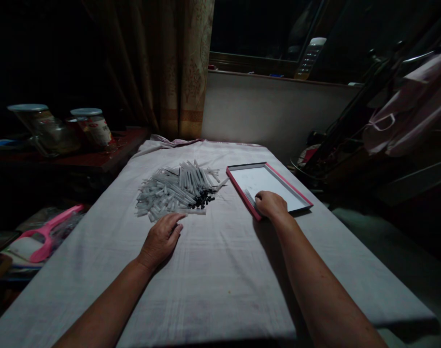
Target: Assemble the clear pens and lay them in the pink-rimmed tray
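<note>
A heap of translucent plastic tubes, looking like pen barrels, lies on the cloth-covered table. Small black pieces are gathered at its right front side. My left hand rests on the cloth at the heap's near edge, thumb apart from the stretched fingers, close to a tube lying crosswise. To the right is a shallow tray with pink and black rims and a white bottom. Inside it, my right hand is closed by the left wall, with slim translucent tubes at its fingertips; its grip is partly hidden.
A white checked cloth covers the table. Lidded jars stand on a dark red side table at left, above a pink-handled object. Behind are a curtain and a sill with a bottle. Pink fabric hangs at right.
</note>
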`<state>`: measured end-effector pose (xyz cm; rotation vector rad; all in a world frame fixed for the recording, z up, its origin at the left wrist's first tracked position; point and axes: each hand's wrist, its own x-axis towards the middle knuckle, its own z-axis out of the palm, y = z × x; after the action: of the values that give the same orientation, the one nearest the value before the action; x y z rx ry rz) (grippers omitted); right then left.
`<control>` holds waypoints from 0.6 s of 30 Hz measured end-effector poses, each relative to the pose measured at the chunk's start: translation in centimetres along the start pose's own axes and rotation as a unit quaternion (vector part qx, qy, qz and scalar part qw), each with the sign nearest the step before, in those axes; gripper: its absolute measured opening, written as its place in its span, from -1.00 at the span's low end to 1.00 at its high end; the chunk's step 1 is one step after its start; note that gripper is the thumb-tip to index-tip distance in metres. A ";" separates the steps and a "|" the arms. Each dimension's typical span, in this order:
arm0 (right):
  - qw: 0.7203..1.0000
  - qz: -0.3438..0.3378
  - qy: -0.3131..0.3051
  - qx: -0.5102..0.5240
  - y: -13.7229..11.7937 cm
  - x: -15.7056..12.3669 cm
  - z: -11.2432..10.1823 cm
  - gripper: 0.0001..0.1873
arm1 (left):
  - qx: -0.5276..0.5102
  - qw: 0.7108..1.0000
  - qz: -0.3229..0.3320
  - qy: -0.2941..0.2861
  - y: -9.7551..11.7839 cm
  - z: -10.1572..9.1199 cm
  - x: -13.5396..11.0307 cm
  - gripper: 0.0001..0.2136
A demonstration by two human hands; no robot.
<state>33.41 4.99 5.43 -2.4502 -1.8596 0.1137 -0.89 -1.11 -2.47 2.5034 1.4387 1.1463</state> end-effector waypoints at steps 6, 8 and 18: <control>0.994 -0.099 0.049 0.023 -4.2 -0.4 0.2 -0.63 | -0.006 1.000 0.003 0.000 0.2 -0.2 0.2 -0.75; 0.990 -0.134 0.042 0.031 -5.9 -0.1 1.0 -0.66 | -0.016 1.000 0.002 0.000 0.2 -0.3 0.2 -0.76; 0.985 -0.171 0.022 0.004 -10.5 3.5 4.2 -0.58 | -0.028 0.998 -0.036 0.037 -0.5 -0.4 0.2 -0.74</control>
<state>23.88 11.20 2.22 -2.0676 -2.2176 0.0482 -1.41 -0.80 -2.22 2.3768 1.4780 1.2597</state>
